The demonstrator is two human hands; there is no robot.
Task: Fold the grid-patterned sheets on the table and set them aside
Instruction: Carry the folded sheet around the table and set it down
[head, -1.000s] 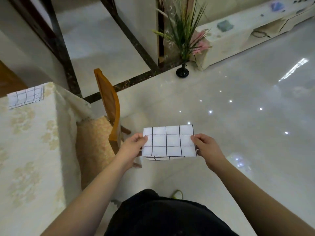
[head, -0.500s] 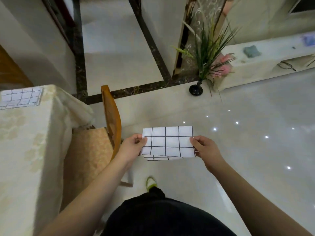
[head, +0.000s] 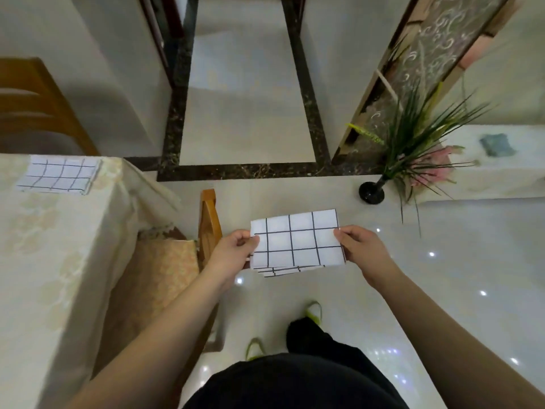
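Held sheet: a white folded cloth sheet with a black grid (head: 296, 242) hangs in the air over the glossy pale tiled floor (head: 442, 290), to the right of the table, clear of every surface.
Left hand: the left hand (head: 236, 250) pinches the sheet's left edge, thumb on top.
Right hand: the right hand (head: 361, 247) pinches the right edge; the two hands stand apart with the sheet stretched between them.
Fold: lower layers peek out unevenly along the near edge, so I judge the stack is not square; how many layers there are I cannot tell from here.
Set-aside spot: a second folded white grid sheet (head: 59, 174) lies at the far corner of the table under its cream floral tablecloth (head: 59, 261), well apart from the held one.
Risk, slipping layers: only the edges are gripped, so a loosened pinch could let the inner layers slide out and the fold open.
Risk, drop: a slip here means the sheet lands on the floor, not the table.
Risk, obstacle: the wooden chair with an orange patterned cushion (head: 206, 225) stands between the person and the table; a swing to the left could snag the sheet on its backrest.
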